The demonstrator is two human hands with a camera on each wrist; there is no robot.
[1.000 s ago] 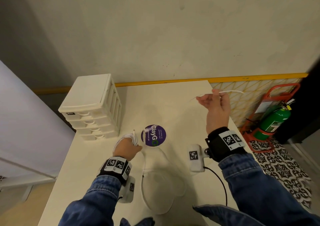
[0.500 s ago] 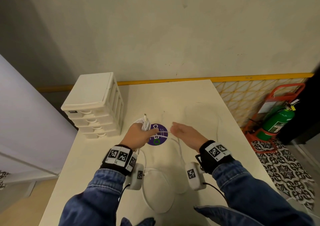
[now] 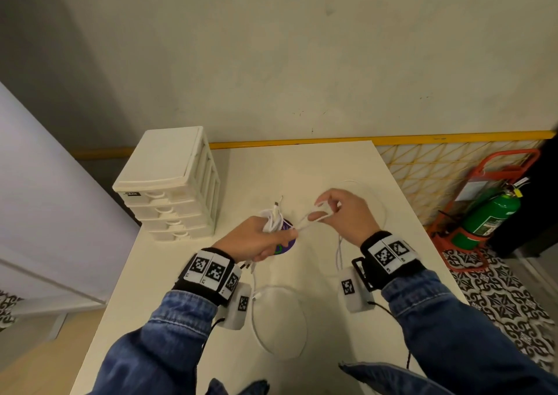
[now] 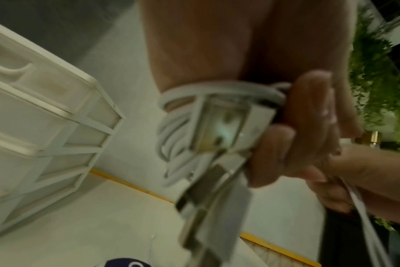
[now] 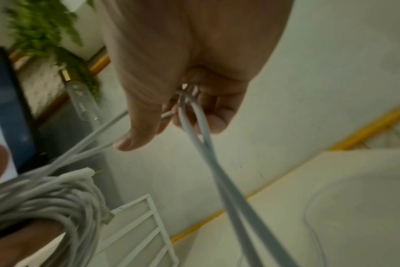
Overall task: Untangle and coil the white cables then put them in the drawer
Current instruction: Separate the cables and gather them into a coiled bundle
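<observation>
Coiling's partly done: left hand [image 3: 256,240] grips the wound bundle [image 3: 273,218], right hand [image 3: 341,213] fingers pinch the next cable loop [image 3: 320,211]. Loose cable [image 3: 279,322] sits on the near surface [image 3: 302,168], and the drawer unit [image 3: 169,183] looks closed.

A second ago the right hand [image 3: 344,213] was raised far out over the white table's [image 3: 302,165] right edge, holding a thin white cable strand [image 3: 308,224] aloft; it has since come in beside the round purple sticker [image 3: 285,245]. The left hand [image 3: 256,239], gripping the coiled white cable bundle [image 3: 271,219], has shifted from the sticker's left to over it.
</observation>
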